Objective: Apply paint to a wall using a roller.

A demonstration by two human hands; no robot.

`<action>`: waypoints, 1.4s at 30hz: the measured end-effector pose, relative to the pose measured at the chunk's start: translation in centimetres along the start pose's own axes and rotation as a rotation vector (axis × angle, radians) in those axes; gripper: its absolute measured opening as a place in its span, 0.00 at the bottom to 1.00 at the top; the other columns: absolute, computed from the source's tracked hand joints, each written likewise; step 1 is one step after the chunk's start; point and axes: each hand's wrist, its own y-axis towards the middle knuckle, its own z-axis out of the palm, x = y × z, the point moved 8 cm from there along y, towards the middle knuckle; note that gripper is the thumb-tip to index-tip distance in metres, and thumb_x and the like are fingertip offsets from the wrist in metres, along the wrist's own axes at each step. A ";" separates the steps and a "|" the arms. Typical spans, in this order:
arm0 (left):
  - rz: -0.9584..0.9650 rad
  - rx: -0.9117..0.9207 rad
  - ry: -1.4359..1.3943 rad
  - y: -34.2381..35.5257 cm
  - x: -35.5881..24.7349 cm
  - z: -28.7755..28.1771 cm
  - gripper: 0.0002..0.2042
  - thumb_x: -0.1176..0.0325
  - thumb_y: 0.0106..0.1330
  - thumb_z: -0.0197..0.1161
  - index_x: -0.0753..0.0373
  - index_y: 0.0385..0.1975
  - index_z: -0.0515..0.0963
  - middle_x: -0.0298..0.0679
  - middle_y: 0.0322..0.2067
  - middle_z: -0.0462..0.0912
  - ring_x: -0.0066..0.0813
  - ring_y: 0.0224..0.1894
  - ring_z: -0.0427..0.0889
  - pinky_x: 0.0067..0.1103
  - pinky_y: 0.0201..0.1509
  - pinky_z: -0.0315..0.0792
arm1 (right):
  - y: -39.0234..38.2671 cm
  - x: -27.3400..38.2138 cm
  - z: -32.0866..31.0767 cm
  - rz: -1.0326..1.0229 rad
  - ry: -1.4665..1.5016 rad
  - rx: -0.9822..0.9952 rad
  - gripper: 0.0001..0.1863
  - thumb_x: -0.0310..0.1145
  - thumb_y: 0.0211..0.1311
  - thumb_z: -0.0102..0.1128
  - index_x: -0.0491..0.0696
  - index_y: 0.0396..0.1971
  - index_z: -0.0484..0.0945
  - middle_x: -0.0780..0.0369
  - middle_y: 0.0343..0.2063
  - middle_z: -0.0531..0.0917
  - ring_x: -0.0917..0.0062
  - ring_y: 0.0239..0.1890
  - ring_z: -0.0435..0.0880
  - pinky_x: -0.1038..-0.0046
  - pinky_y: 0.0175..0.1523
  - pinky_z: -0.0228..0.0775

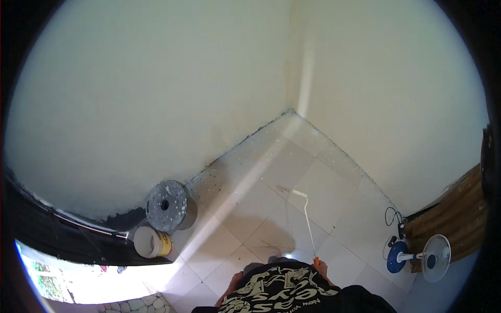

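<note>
My right hand point(321, 268) is closed round the orange handle point(316, 261) of a paint roller, whose long thin frame reaches forward over the tiles with a slim pale roller head point(299, 193) at its far end. My left hand point(233, 285) hangs low beside my dark printed shirt point(282, 292), its fingers mostly hidden; I cannot tell whether it holds anything. Ahead, two cream walls point(146, 94) meet in a corner above the speckled floor edge.
A paint-spattered grey drum point(171, 201) and a white bucket point(150, 242) stand at left, near a bright opening point(73, 281). At right are a pedestal fan point(433, 258), cables with a black socket strip point(401, 229) and a brown corrugated sheet point(443, 219). Pale tiles point(321, 193) cover the floor.
</note>
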 end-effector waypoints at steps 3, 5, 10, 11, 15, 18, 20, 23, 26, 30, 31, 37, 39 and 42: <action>0.096 -0.045 0.139 4.4 -4.2 -6.5 0.15 0.61 0.63 0.50 0.57 0.45 0.78 0.53 0.45 0.80 0.53 0.46 0.80 0.42 0.49 0.74 | 4.4 6.2 -0.2 0.220 0.241 0.114 0.12 0.36 0.50 0.65 0.42 0.28 0.80 0.59 0.17 0.78 0.71 0.18 0.79 0.66 0.25 0.72; 0.176 -0.082 0.155 7.4 -7.5 -10.5 0.15 0.60 0.62 0.51 0.57 0.43 0.79 0.53 0.44 0.80 0.52 0.46 0.80 0.42 0.48 0.74 | 8.8 8.3 -0.5 0.229 0.286 0.108 0.10 0.35 0.51 0.64 0.43 0.28 0.80 0.61 0.15 0.76 0.76 0.15 0.76 0.69 0.21 0.69; 0.188 0.011 0.059 15.1 -11.8 -17.2 0.15 0.59 0.61 0.53 0.58 0.39 0.81 0.52 0.41 0.82 0.51 0.45 0.81 0.40 0.48 0.74 | 16.8 16.9 -0.9 0.252 0.384 0.158 0.08 0.32 0.52 0.62 0.43 0.27 0.79 0.65 0.13 0.73 0.80 0.13 0.73 0.74 0.17 0.66; 0.255 0.086 0.179 17.0 -13.5 -18.0 0.15 0.58 0.60 0.53 0.59 0.39 0.81 0.52 0.40 0.82 0.50 0.45 0.81 0.40 0.47 0.74 | 18.3 18.2 -1.0 0.237 0.423 0.147 0.09 0.33 0.52 0.62 0.43 0.28 0.78 0.65 0.13 0.72 0.80 0.13 0.72 0.74 0.17 0.66; 0.439 0.042 0.040 23.0 -18.9 -22.9 0.17 0.54 0.60 0.54 0.60 0.36 0.81 0.50 0.36 0.83 0.49 0.42 0.82 0.40 0.44 0.75 | 23.0 23.1 -2.6 0.183 0.516 0.126 0.11 0.36 0.53 0.62 0.42 0.27 0.78 0.66 0.13 0.72 0.81 0.13 0.72 0.74 0.18 0.66; 0.516 0.139 0.408 28.7 -22.3 -25.8 0.17 0.57 0.61 0.52 0.59 0.41 0.81 0.51 0.35 0.83 0.51 0.37 0.83 0.38 0.40 0.77 | 25.7 26.9 -3.7 0.230 0.535 0.152 0.10 0.36 0.55 0.61 0.44 0.27 0.76 0.67 0.13 0.71 0.80 0.13 0.71 0.75 0.17 0.64; 0.525 0.210 0.505 33.9 -24.1 -27.3 0.17 0.58 0.62 0.51 0.60 0.42 0.81 0.51 0.36 0.83 0.52 0.37 0.83 0.39 0.41 0.77 | 28.1 29.1 -5.5 0.241 0.508 0.133 0.11 0.37 0.56 0.61 0.45 0.30 0.77 0.67 0.14 0.72 0.82 0.13 0.69 0.76 0.17 0.62; -0.045 0.402 0.149 37.4 -26.7 -31.3 0.18 0.58 0.64 0.49 0.60 0.47 0.79 0.51 0.41 0.82 0.52 0.42 0.82 0.39 0.49 0.76 | 31.2 31.2 -7.3 0.251 0.504 0.120 0.11 0.38 0.59 0.60 0.45 0.34 0.77 0.69 0.14 0.70 0.84 0.13 0.68 0.78 0.17 0.59; 0.001 0.144 0.011 42.7 -29.9 -36.8 0.19 0.56 0.65 0.49 0.59 0.46 0.80 0.49 0.46 0.81 0.47 0.51 0.79 0.35 0.57 0.71 | 35.2 35.7 -9.7 0.218 0.562 0.154 0.13 0.38 0.60 0.59 0.44 0.38 0.77 0.68 0.14 0.70 0.84 0.13 0.68 0.78 0.17 0.60; -0.005 0.066 -0.114 47.2 -36.5 -40.5 0.19 0.54 0.62 0.52 0.60 0.41 0.82 0.46 0.48 0.81 0.45 0.52 0.78 0.32 0.58 0.70 | 42.2 39.0 -12.5 0.155 0.570 0.222 0.14 0.41 0.62 0.58 0.44 0.37 0.77 0.67 0.15 0.72 0.84 0.13 0.69 0.77 0.17 0.62; -0.014 0.062 -0.122 48.2 -37.6 -40.7 0.19 0.53 0.62 0.52 0.60 0.41 0.82 0.46 0.48 0.81 0.45 0.52 0.78 0.32 0.58 0.70 | 44.1 39.4 -13.0 0.163 0.566 0.231 0.14 0.41 0.62 0.58 0.44 0.37 0.77 0.67 0.15 0.72 0.84 0.13 0.69 0.77 0.17 0.62; 0.256 0.271 0.376 50.6 -43.9 -35.8 0.16 0.67 0.58 0.54 0.59 0.46 0.79 0.52 0.40 0.81 0.50 0.45 0.80 0.40 0.50 0.75 | 57.7 47.7 -18.3 0.024 0.209 0.196 0.15 0.40 0.60 0.58 0.43 0.34 0.78 0.63 0.17 0.76 0.80 0.15 0.74 0.73 0.20 0.67; 0.104 0.002 0.267 56.2 -42.2 -33.9 0.16 0.65 0.60 0.54 0.61 0.46 0.78 0.53 0.42 0.81 0.52 0.47 0.79 0.38 0.52 0.74 | 63.7 50.7 -19.7 -0.285 -0.018 0.078 0.15 0.40 0.58 0.57 0.42 0.33 0.79 0.60 0.20 0.80 0.76 0.18 0.79 0.69 0.22 0.70; 0.085 0.012 -0.108 54.7 -56.0 -35.4 0.17 0.61 0.63 0.53 0.61 0.47 0.78 0.53 0.44 0.81 0.53 0.48 0.79 0.37 0.55 0.72 | 70.8 49.3 -24.4 -0.440 -0.398 -0.120 0.17 0.38 0.57 0.58 0.42 0.41 0.77 0.56 0.25 0.82 0.72 0.19 0.81 0.67 0.23 0.72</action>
